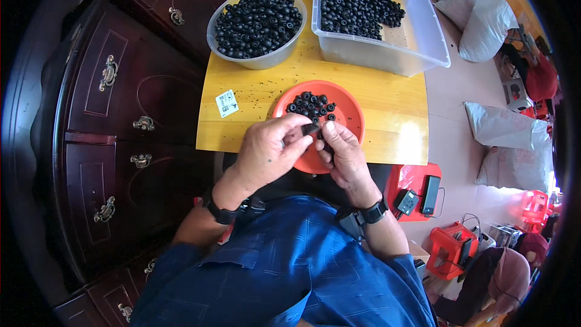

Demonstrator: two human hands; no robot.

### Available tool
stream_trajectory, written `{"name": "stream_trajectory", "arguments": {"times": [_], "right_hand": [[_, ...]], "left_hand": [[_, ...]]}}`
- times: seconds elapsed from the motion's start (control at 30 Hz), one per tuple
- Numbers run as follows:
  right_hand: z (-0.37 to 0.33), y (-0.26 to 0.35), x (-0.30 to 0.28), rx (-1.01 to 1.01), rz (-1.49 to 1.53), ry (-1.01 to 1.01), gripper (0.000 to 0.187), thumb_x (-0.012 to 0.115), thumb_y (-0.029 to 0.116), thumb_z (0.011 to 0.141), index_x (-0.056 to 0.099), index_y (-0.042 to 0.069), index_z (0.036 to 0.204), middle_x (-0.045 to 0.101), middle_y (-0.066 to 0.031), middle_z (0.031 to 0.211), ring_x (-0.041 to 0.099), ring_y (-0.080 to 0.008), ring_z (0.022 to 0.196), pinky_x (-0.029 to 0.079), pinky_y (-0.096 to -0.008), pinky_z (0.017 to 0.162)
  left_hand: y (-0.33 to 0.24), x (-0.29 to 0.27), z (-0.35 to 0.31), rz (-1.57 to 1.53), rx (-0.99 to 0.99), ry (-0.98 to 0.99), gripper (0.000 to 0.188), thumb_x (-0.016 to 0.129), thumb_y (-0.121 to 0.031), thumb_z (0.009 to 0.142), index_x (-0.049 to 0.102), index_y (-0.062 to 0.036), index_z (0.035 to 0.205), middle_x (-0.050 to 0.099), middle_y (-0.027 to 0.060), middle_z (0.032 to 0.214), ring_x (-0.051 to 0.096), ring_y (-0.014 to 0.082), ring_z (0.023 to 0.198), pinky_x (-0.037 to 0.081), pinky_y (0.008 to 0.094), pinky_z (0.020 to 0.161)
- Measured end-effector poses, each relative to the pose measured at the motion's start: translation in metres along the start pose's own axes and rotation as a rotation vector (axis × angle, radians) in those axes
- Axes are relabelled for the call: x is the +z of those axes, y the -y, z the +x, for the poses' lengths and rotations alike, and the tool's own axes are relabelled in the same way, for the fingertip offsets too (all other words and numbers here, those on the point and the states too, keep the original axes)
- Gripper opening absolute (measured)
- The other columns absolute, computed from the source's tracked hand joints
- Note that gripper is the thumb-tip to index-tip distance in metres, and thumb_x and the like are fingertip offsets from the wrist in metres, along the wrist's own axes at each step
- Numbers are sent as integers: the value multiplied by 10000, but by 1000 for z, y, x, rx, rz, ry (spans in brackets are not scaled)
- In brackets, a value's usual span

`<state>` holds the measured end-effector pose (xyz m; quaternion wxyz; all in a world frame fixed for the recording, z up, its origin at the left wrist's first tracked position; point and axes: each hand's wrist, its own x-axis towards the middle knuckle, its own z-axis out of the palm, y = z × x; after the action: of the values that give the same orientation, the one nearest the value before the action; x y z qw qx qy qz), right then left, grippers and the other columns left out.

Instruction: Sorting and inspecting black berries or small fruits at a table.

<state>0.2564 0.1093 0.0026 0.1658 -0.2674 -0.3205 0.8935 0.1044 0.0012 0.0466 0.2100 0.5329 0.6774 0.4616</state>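
Observation:
Above the near rim of a red-orange round plate [352, 106], both my hands come together with bent fingers. My left hand [263, 148] pinches a small dark piece [310, 128] between thumb and fingers. Close beside it, my right hand [346, 156] is closed around something small and black, mostly covered by its fingers. On the plate, just beyond my fingertips, lies a cluster of small black rounded parts [310, 104], several with a hole in one end. My hands hide the plate's near left portion.
A round translucent tub [257, 62] heaped with similar black parts stands far left on the yellow table [393, 106]. Right of it is a clear rectangular bin [375, 54], partly filled. A white label [227, 103] lies at left. Dark cabinets [115, 115] flank the table; white sacks [505, 124] lie right.

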Motion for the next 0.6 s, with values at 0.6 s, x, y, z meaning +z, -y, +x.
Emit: {"name": "stream_trajectory", "arguments": {"times": [0.6], "right_hand": [[-1,1,4,1,-22,161,259,548,348,1067,598,99,1118,570,35,816,442,-26,594,330,-162,480]], "left_hand": [[-2,6,4,-138,-37,54,250,677,52,899,647,18,1145,646,-9,756,566,21,664,448,205,597]]}}
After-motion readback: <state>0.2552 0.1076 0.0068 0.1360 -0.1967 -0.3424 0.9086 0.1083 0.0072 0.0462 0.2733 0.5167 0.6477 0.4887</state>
